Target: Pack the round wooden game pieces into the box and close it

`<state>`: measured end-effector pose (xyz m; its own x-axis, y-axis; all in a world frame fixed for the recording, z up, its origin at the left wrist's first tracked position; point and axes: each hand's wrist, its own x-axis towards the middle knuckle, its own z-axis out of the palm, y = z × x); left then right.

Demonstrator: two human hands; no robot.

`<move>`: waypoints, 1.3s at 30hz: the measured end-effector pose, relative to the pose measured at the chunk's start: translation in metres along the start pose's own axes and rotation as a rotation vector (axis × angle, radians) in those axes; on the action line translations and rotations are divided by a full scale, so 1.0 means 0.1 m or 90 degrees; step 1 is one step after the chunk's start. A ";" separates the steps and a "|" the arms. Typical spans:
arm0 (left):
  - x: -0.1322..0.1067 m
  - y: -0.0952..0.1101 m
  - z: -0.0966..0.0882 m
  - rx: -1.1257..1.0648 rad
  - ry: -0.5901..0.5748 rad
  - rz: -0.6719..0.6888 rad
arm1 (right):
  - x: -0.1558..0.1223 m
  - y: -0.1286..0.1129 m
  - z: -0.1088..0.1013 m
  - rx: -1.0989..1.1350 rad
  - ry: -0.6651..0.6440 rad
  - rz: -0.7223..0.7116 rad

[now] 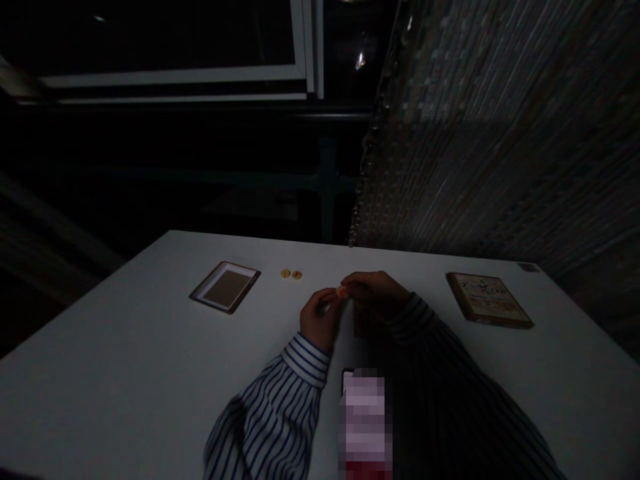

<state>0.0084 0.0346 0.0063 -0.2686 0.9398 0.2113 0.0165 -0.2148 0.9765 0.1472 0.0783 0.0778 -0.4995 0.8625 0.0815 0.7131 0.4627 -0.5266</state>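
disc (342,292) between left fingers (326,293) and right fingers (354,279)

Dimly lit white table (135,367), window (175,40), string curtain (490,133)

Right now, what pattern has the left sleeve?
Left sleeve: blue-and-white stripes, clearest in head view.

Marks on discs (297,275), box (489,299): none legible.
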 end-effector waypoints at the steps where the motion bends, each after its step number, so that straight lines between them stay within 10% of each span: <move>1: 0.01 -0.01 0.00 -0.017 -0.005 -0.005 | -0.01 -0.01 -0.01 0.000 -0.003 -0.001; 39: 0.02 0.01 -0.03 -0.088 0.019 -0.163 | -0.01 0.05 -0.04 -0.208 0.049 -0.110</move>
<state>0.0046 0.0356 0.0074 -0.2753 0.9603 -0.0446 -0.1859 -0.0076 0.9825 0.1528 0.0808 0.0786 -0.5964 0.7735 0.2145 0.7475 0.6326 -0.2027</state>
